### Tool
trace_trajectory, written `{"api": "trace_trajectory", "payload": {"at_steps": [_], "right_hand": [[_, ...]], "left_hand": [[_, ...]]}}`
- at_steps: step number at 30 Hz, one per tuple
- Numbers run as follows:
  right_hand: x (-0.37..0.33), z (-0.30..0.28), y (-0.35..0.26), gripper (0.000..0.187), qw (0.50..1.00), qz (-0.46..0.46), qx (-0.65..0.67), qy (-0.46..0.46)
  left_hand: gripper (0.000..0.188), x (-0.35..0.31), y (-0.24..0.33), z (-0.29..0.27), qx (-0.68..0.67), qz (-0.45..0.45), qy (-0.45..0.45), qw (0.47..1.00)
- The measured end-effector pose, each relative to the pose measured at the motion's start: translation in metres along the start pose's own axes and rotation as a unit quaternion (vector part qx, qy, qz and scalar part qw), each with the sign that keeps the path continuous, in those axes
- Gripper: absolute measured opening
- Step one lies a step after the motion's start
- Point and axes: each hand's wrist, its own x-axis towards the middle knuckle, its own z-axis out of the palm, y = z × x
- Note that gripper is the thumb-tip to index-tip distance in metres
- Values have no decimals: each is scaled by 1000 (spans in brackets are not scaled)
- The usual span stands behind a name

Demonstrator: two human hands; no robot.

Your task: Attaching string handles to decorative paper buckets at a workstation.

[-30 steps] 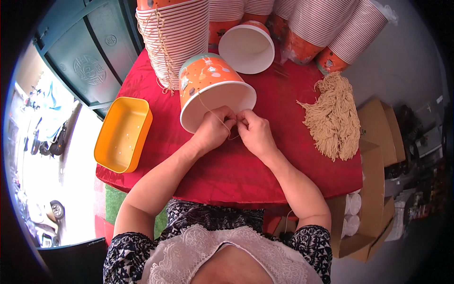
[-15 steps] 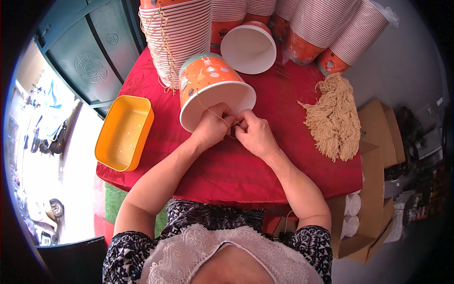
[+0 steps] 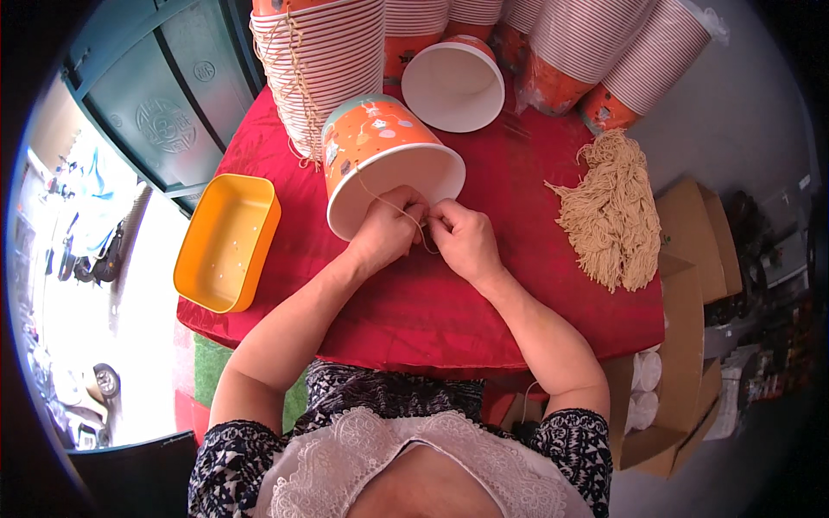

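Observation:
An orange paper bucket (image 3: 377,138) with a white inside lies tipped on its side, its mouth facing me. A thin tan string (image 3: 396,208) runs from the bucket's side near the rim, across my left hand, and dangles in a loop below. My left hand (image 3: 390,228) is closed in a pinch at the lower rim, with the string in its fingers. Close against it, my right hand (image 3: 466,239) also pinches at the string by the rim. The fingertips of both hands meet, and the exact spot they grip is partly hidden.
On the red-covered table (image 3: 414,332) a yellow plastic bin (image 3: 226,246) sits at left and a heap of tan strings (image 3: 611,216) at right. Behind stand a tall bucket stack (image 3: 324,78), another tipped bucket (image 3: 453,88) and several wrapped stacks (image 3: 587,52). Cardboard boxes (image 3: 691,233) are beyond the right edge.
My fingertips have shifted slightly, with the right hand turned a little and drawn closer to the left. The bucket has tilted marginally leftward. The string's loose loop hangs more visibly below the hands.

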Motion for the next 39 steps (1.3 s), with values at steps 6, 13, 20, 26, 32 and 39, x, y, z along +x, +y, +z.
{"api": "trace_trajectory", "payload": {"at_steps": [6,13,20,26,32,39], "right_hand": [[1,0,-2,7,1000,12,19,-1],[0,0,-2,5,1000,8,4,-1],[-1,2,-6,7,1000,22,-8,14],[-1,4,-3,7,998,-27,-41,25],[-2,2,-4,8,988,-104,-115,27],[-3,2,0,8,970,-182,-161,16]], "left_hand": [[10,3,-16,-3,104,114,65,986],[8,1,-14,-1,223,166,87,957],[9,-1,-8,-1,251,152,55,955],[9,-1,-13,-1,242,165,70,954],[8,2,-14,-3,239,159,54,957],[10,0,-6,-4,194,114,41,973]]}}
